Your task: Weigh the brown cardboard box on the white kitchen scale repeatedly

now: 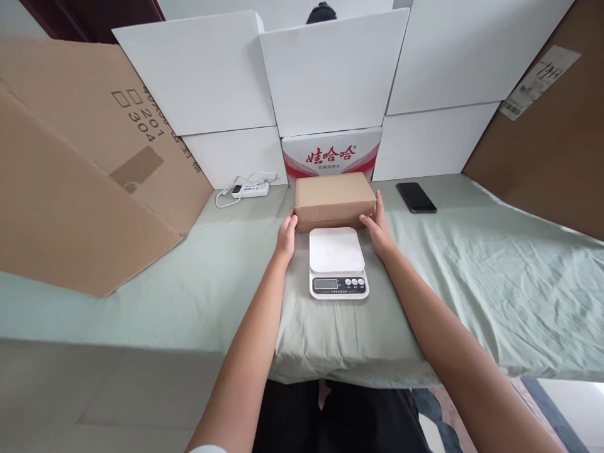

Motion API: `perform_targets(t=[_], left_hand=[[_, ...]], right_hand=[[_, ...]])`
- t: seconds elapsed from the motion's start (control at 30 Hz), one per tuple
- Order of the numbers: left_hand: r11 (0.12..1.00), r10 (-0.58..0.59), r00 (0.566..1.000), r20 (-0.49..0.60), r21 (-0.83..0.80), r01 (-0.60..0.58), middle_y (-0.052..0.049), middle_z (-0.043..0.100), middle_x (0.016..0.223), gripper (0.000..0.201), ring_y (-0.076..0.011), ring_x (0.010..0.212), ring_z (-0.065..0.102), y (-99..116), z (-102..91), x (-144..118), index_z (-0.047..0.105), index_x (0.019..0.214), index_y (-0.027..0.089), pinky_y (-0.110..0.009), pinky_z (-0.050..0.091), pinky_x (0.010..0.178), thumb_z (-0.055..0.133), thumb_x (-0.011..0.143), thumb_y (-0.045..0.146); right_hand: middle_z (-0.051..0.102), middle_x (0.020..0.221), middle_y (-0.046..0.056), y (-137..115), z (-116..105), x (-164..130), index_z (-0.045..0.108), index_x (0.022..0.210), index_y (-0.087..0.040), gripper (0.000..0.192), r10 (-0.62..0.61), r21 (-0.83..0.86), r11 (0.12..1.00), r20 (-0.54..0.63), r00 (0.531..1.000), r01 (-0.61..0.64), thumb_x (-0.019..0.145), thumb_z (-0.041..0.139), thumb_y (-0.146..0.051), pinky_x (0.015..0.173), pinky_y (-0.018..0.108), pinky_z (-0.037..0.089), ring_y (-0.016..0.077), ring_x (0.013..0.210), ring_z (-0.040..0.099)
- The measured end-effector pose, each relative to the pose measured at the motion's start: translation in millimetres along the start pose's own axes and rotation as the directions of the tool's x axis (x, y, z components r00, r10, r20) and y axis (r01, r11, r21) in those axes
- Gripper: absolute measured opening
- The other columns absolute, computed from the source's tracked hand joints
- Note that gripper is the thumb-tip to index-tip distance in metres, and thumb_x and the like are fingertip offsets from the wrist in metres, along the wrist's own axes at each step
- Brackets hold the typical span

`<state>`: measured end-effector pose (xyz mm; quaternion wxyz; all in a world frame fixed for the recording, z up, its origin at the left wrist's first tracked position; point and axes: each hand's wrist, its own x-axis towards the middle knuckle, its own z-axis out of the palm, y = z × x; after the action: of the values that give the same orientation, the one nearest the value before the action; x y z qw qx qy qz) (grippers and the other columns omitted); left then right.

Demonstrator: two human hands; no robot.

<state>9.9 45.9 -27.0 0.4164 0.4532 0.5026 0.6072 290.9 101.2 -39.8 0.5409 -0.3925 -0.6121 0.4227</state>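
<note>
The scene is seen from a single camera worn on the head, aimed forward and down over both outstretched forearms. A cloth-covered table point(472, 283) is viewed from close above its near edge, with a wall of white cartons point(330, 75) faced straight ahead. Straight lines are bowed toward the frame edges by a wide lens.

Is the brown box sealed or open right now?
Shut: the brown box shows closed flaps and no gap, gripped at both ends behind the scale.

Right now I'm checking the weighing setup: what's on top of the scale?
Nothing rests on the scale; its platform is bare. The brown box sits behind it on the cloth, hiding what's beneath.
</note>
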Motion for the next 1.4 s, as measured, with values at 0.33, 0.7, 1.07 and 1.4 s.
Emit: perform_targets(t=[0.33, 0.7, 1.07, 1.4], left_hand=[[0.999, 0.036, 0.999, 0.020, 0.012, -0.037, -0.008, 0.070, 0.167, 0.064, -0.0301, 0.168, 0.054, -3.9, -1.6, 1.0, 0.069, 0.156, 0.026, -0.043, 0.042, 0.139, 0.059, 0.106, 0.064], [0.995, 0.036, 0.996, 0.083, 0.086, -0.043, -0.009, 0.071, 0.166, 0.062, -0.0329, 0.160, 0.061, 0.4, -0.6, -3.9, 0.068, 0.158, 0.025, -0.047, 0.045, 0.135, 0.059, 0.108, 0.059], [0.977, 0.181, 0.979, 0.091, 0.098, -0.189, -0.012, 0.072, 0.163, 0.066, -0.0360, 0.156, 0.063, 35.3, 6.8, -16.0, 0.068, 0.154, 0.022, -0.042, 0.047, 0.131, 0.066, 0.100, 0.061], [0.954, 0.283, 0.954, 0.098, 0.074, -0.291, -0.016, 0.076, 0.153, 0.071, -0.0405, 0.153, 0.065, 43.1, -18.9, -115.4, 0.068, 0.144, 0.025, -0.051, 0.054, 0.127, 0.067, 0.097, 0.078]], right_hand=[[0.031, 0.194, -0.001, 3.1, -2.2, 1.2, 0.003, 0.186, -0.039, 0.119, -0.015, -0.055, 0.998, 0.005, 1.000, 0.016, 0.091, 0.069, -0.066, 0.150, 0.060, 0.025, 0.0350, 0.179, 0.034], [0.030, 0.194, 0.001, 6.0, 0.1, 3.1, 0.009, 0.185, -0.040, 0.120, -0.054, -0.068, 0.996, 0.017, 0.998, 0.055, 0.089, 0.072, -0.076, 0.151, 0.060, 0.020, 0.0366, 0.182, 0.024], [0.032, 0.192, 0.006, -25.7, 4.0, -7.5, 0.011, 0.185, -0.039, 0.121, -0.187, -0.119, 0.976, -0.026, 0.982, 0.182, 0.089, 0.072, -0.082, 0.145, 0.063, 0.035, 0.0410, 0.175, 0.039], [0.041, 0.183, 0.011, -74.6, -21.5, -108.6, 0.020, 0.180, -0.048, 0.096, -0.335, -0.307, 0.895, 0.012, 0.942, 0.322, 0.101, 0.068, -0.072, 0.124, 0.073, 0.058, 0.0463, 0.157, 0.058]])
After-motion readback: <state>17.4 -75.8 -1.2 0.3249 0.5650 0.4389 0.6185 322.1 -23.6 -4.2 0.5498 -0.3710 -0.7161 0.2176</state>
